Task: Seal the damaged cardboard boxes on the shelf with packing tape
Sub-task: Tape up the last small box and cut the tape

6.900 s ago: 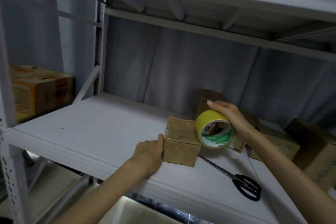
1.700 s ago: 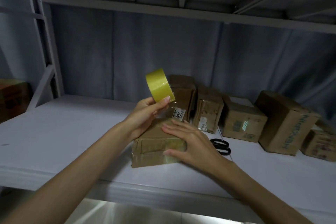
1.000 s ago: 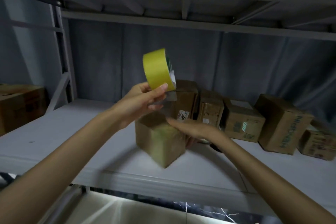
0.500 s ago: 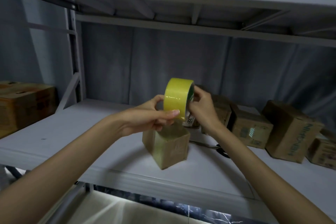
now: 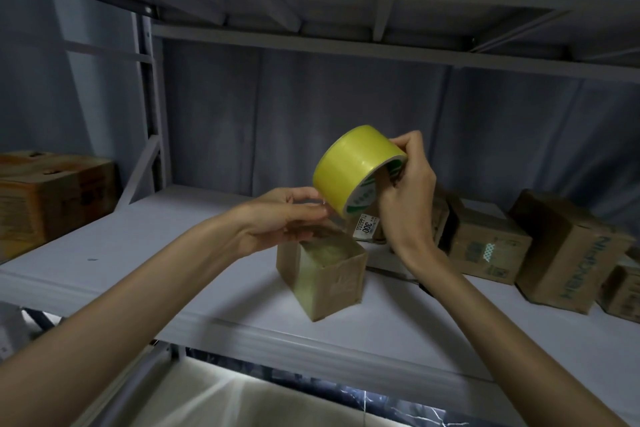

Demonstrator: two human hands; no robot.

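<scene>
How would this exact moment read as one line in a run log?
right hand: grips yellow tape roll | left hand: fingers at roll's lower edge | small taped box: on shelf, untouched

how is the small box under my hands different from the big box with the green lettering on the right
The small box stands alone near the shelf front edge, a corner toward the camera; the lettered box sits farther back among other boxes. The small box looks glossy with tape and plain; the lettered box carries green print. Both are brown cardboard.
</scene>
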